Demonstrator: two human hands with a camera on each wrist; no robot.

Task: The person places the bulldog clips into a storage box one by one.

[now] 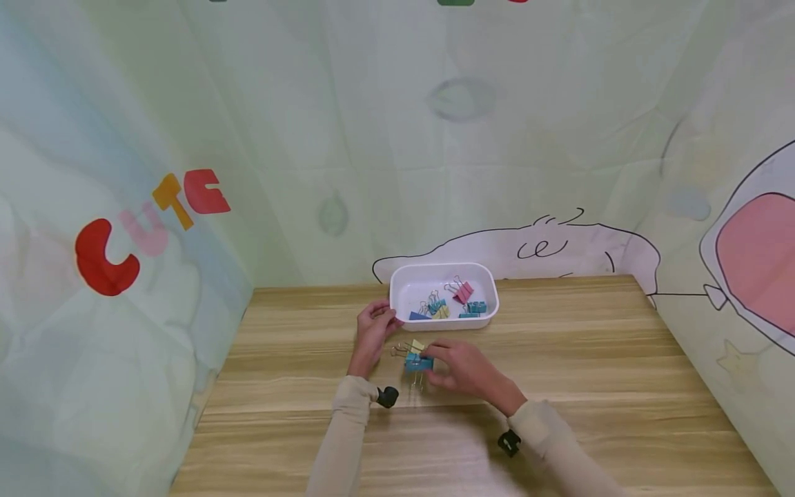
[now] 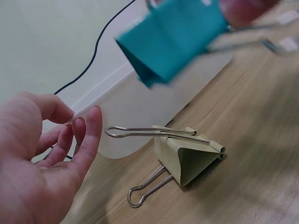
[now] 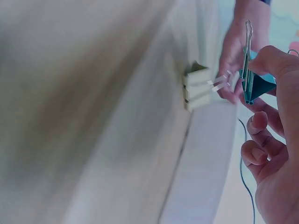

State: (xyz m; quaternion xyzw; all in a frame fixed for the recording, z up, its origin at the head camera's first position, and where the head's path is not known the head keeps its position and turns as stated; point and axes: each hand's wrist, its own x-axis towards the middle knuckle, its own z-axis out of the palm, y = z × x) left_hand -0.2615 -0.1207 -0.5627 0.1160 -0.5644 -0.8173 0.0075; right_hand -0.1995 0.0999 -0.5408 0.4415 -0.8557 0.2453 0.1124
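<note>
R hand [image 1: 462,369]: fingers pinch teal clip [image 1: 418,363], lifted off table [image 1: 590,386].
L hand [image 1: 375,330]: fingers apart, loose, empty, beside yellow clip [image 2: 187,156] w/ tray [image 1: 444,293] adj.

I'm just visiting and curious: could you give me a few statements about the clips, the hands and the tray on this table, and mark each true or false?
1. The right hand pinches a teal binder clip. True.
2. The yellow binder clip lies inside the white tray. False: it lies on the wooden table, in front of the tray.
3. The left hand grips the yellow binder clip. False: its fingers are relaxed and hold nothing.
4. The white tray holds several coloured clips, one of them pink. True.
</note>
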